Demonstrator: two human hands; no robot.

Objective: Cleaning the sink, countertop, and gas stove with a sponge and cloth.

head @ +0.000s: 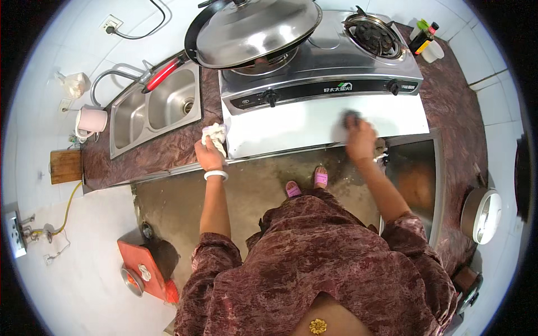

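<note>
My left hand (210, 156) grips a crumpled white cloth (215, 135) at the counter edge between the sink and the stove. A white bangle (216, 175) circles that wrist. Over the white surface (286, 126) in front of the stove, my right hand (361, 140) holds a small dark object (351, 119), blurred, perhaps a scouring pad. Just beyond stands a two-burner gas stove (328, 59) with black knobs. A wok (191, 46) with a domed steel lid (256, 33) sits on its left burner, red handle (162, 75) reaching over the sink.
A double steel sink (172, 98) with a faucet (101, 80) lies left, near a pink pitcher (92, 119) and a wooden cutting board (66, 166). Back right are a sauce bottle (422, 40) and a white bowl (433, 52). A round lidded pot (481, 216) stands on the right counter.
</note>
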